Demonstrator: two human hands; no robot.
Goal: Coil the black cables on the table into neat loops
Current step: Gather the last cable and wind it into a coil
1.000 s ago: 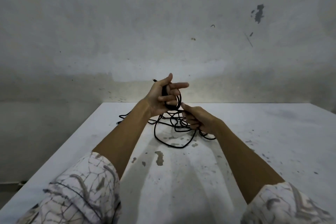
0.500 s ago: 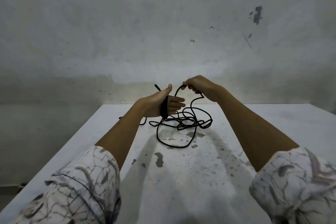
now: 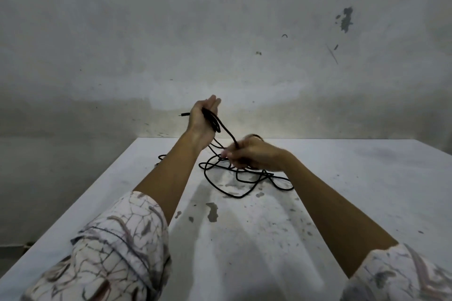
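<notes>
So far only a few turns are gathered: the left hand [image 3: 203, 117] is raised, fingers closed round a small bunch of cable [image 3: 244, 186] loops, with the plug [image 3: 184, 114] poking out behind it. The right hand [image 3: 247, 154], lower and just beside it, pinches the strand running down from that bunch. Most of the cable lies in a loose tangle on the surface [image 3: 367, 190] under and beyond the right hand, so the bulk is left, I judge. The right hand is blurred; how many cables there are, I cannot tell.
</notes>
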